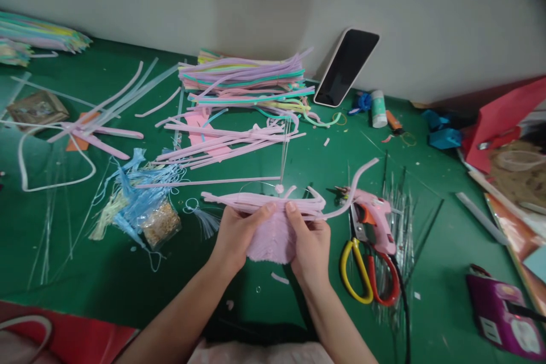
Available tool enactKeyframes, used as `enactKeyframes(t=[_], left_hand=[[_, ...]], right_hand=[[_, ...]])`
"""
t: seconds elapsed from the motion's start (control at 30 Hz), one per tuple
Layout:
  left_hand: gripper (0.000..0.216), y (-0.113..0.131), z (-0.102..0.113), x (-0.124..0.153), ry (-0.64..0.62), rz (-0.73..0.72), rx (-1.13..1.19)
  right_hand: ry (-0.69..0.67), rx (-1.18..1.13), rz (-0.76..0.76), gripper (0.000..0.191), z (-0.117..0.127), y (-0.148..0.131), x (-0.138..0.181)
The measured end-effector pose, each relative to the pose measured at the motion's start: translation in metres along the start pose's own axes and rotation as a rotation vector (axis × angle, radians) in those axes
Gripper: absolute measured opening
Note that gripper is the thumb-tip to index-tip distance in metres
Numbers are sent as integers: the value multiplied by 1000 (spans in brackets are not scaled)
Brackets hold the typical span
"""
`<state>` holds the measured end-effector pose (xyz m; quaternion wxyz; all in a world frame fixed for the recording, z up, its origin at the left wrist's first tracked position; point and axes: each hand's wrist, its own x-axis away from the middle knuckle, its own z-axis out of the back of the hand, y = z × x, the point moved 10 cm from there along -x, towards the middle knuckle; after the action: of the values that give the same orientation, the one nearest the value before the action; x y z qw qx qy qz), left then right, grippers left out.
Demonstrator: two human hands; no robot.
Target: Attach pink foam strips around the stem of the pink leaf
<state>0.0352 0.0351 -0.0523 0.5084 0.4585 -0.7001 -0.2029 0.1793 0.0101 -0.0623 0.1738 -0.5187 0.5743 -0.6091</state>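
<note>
Between both hands is a pale purple piece made of pipe cleaners [272,239], packed side by side into a flat panel with loose stems across its top. My left hand [236,233] grips its left edge, thumb on top. On the opposite edge my right hand [310,236] is closed the same way, its thumb near the left one. One stem curls out past the right hand toward a pink glue gun [375,216]. Scissors [360,273] with one yellow and one red handle lie beside the gun. Just above the piece, a small pale bead-like bit [279,188] sits below thin wires.
Behind the hands lie loose pink pipe cleaners [230,145] and a multicoloured bundle [247,74]. A phone [347,68] leans on the wall. Blue tassels [143,193] and a bag of small gold pieces [160,224] lie left. Thin clear strips [398,239] and a purple pouch [490,307] are right.
</note>
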Motion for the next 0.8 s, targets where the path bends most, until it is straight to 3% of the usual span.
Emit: enactKeyframes(t=[0.47,0.63,0.8], left_hand=[[19,2,0,0,-4,-45,54],[26,5,1,0,2,-74,25],[24,-1,-2,1,-68,11,-17]], right_hand=[[3,-131,-8,16,0,-1,0],[23,-20,10,20,4,-2,-4],[44,23,37,30,7,-5,-5]])
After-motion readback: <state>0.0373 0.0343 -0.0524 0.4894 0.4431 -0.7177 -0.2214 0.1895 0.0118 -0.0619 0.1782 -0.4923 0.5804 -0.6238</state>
